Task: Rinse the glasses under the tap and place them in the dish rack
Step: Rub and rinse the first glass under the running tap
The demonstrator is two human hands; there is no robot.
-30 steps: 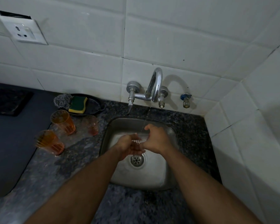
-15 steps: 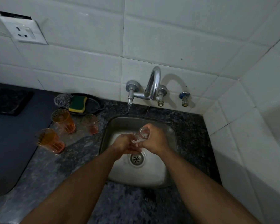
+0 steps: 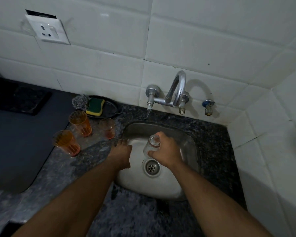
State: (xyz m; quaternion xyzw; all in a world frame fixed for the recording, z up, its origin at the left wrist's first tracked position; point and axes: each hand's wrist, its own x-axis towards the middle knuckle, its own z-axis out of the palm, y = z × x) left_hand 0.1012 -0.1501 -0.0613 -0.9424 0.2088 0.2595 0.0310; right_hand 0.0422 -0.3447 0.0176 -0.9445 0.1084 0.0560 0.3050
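My right hand [image 3: 164, 152] grips a clear glass [image 3: 152, 144] over the steel sink [image 3: 186, 139], below the chrome tap [image 3: 177, 88]. The glass stands mouth up and leans slightly. My left hand [image 3: 122, 153] has come off the glass and rests at the sink's left rim with nothing in it, fingers loosely spread. Three orange glasses stand on the counter left of the sink: one tall at the back [image 3: 80, 123], one tall at the front [image 3: 66, 142], and one small [image 3: 108, 128]. No dish rack is in sight.
A black dish [image 3: 109, 108] by the wall holds a green and yellow sponge [image 3: 95, 106] and a steel scrubber [image 3: 80, 101]. A dark mat [image 3: 20, 134] covers the counter on the left. A small valve [image 3: 207, 106] and a wall socket [image 3: 47, 30] sit on the tiles.
Both hands were on the glass under the tap. My left hand has let go and moved left to the sink rim. My right hand alone holds the glass.
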